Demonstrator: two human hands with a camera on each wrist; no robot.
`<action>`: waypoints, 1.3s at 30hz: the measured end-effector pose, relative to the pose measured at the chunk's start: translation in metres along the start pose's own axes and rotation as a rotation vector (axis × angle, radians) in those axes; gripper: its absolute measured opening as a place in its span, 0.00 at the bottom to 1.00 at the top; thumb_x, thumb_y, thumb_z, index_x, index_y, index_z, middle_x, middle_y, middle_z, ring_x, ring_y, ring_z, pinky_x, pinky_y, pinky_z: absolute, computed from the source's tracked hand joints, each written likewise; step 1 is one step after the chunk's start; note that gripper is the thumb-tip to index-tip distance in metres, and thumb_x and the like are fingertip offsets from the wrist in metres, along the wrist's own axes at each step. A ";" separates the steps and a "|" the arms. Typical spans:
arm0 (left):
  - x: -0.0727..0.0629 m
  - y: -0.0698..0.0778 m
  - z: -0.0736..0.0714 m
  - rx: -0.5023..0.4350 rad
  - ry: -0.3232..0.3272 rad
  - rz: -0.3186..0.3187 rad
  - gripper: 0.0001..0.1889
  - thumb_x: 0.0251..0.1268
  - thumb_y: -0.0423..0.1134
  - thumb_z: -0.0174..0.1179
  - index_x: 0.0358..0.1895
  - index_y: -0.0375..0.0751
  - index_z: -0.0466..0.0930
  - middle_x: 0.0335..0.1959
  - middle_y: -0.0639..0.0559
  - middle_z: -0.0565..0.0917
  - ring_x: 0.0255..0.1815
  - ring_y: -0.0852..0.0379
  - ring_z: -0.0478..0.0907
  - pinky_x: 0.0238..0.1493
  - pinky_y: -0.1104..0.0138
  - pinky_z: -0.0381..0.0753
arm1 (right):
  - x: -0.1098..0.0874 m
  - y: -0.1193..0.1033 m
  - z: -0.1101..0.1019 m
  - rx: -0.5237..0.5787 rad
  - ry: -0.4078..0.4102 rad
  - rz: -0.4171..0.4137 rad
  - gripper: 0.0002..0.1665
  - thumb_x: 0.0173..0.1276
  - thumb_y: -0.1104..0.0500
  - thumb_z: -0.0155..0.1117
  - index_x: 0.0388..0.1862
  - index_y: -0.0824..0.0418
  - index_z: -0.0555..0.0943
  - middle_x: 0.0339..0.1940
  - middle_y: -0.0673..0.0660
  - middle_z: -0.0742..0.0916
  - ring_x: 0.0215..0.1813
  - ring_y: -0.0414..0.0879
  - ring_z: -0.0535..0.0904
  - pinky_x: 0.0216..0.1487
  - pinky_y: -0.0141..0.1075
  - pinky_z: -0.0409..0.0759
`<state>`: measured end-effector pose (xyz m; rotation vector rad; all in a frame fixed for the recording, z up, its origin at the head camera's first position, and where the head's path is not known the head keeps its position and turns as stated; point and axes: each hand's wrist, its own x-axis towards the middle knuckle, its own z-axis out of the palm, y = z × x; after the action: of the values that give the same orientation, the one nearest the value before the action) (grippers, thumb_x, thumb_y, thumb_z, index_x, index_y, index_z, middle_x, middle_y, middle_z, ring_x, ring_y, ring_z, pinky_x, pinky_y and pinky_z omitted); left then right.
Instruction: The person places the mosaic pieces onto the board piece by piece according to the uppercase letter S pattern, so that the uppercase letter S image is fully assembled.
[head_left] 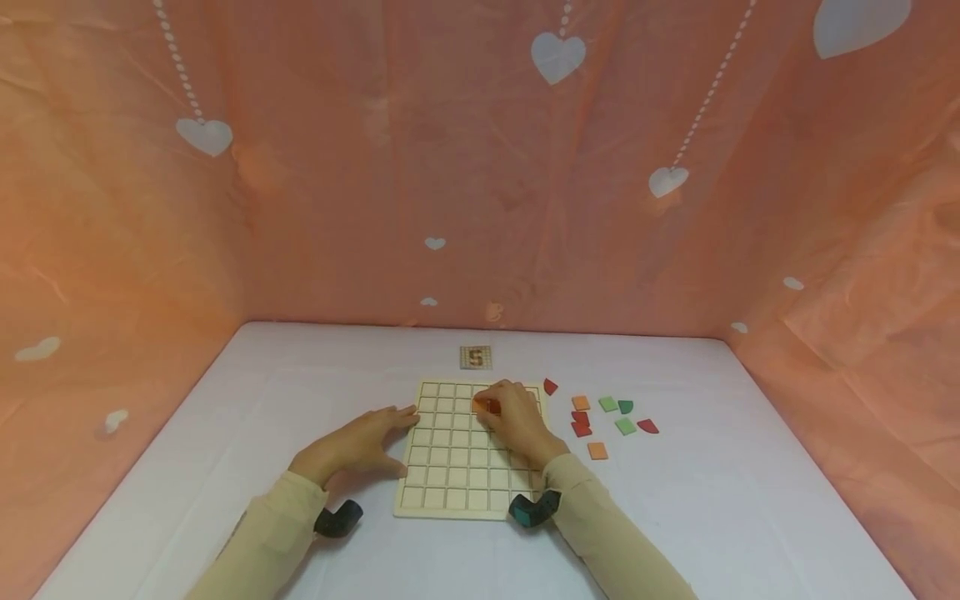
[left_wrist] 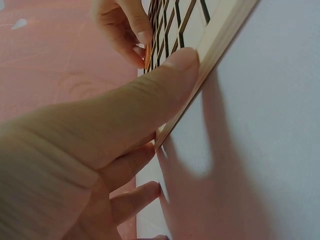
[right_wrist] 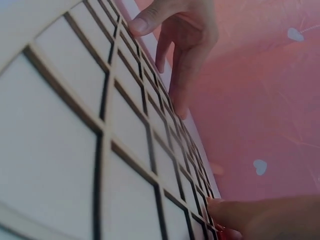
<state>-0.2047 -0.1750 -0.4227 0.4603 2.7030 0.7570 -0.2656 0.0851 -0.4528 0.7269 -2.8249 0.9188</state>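
Low in the middle of the frame, my right hand (head_left: 516, 421) pinches an orange tile (head_left: 477, 406), apparently seating it in the grid board (head_left: 438, 458); my left hand (head_left: 366, 444) spreads wide at the board's left edge. Squaring the tile seems next.

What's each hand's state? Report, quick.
Left hand: open, touching the edge of the board.
Right hand: closed, holding an orange piece at the board.
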 end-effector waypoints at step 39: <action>-0.002 -0.002 0.000 -0.025 -0.004 0.013 0.43 0.52 0.39 0.76 0.73 0.36 0.69 0.80 0.41 0.63 0.81 0.32 0.54 0.80 0.39 0.54 | 0.001 0.035 -0.051 0.117 0.098 0.155 0.20 0.70 0.62 0.66 0.60 0.62 0.83 0.55 0.64 0.85 0.52 0.56 0.80 0.53 0.49 0.82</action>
<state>-0.2030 -0.1776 -0.4232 0.4732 2.6862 0.7908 -0.2861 0.1382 -0.4297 0.4641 -2.7909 1.1190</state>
